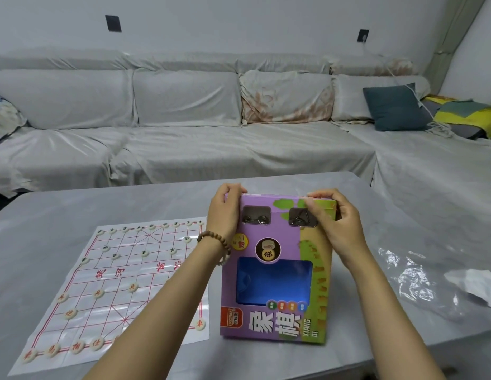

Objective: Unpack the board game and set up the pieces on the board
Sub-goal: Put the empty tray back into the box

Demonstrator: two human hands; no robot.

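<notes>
Both grips on box (277, 270), grey table (375, 242), sofa (184, 119) behind

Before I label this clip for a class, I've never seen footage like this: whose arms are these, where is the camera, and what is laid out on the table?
There is no machine here. A person wears a camera on the head, so the single picture looks forward and down along their own arms. The left hand and the right hand both grip the top edge of a purple game box, which stands upright on the grey table. To the box's left lies a thin board sheet with red grid lines, and round game pieces already sit on it. Crumpled clear plastic wrap lies to the right. A covered sofa stands behind.
</notes>
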